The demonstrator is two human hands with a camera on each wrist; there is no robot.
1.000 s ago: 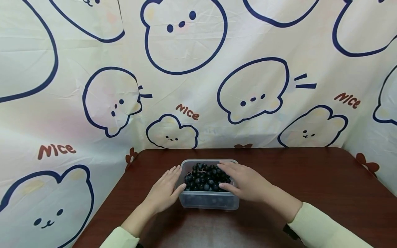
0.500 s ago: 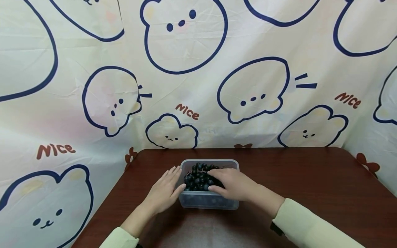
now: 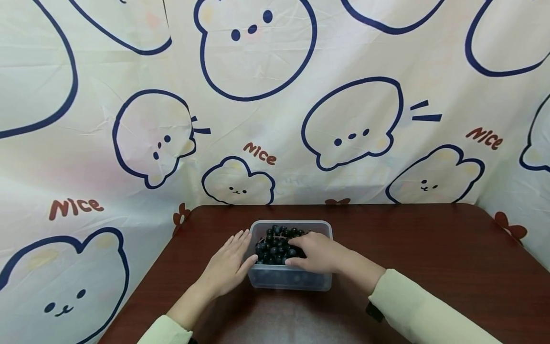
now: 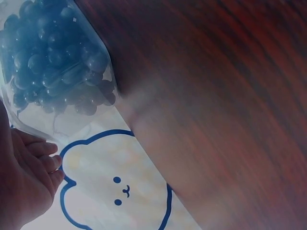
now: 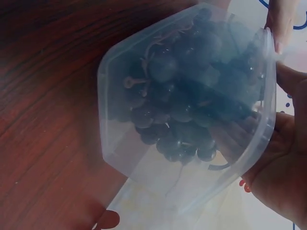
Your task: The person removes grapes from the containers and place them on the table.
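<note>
In the head view, a clear plastic box stands on the table, holding a bunch of dark grapes with a pinkish stem. My left hand rests against the box's left side, its fingers straight and its thumb at the near rim. My right hand is inside the box at the right end of the bunch, with fingers over the far side and thumb on the near side. Through the wall, the right wrist view shows its fingers reaching round the grapes. Their fingertips are partly hidden.
A dark brown wooden table extends to both sides of the box. White cloth printed with blue-outlined animals and "Nice" hangs behind the table and at its sides.
My right hand has moved left and down from the box's right rim onto the grapes, then shifted slightly further left. The left hand and the box have stayed in place.
</note>
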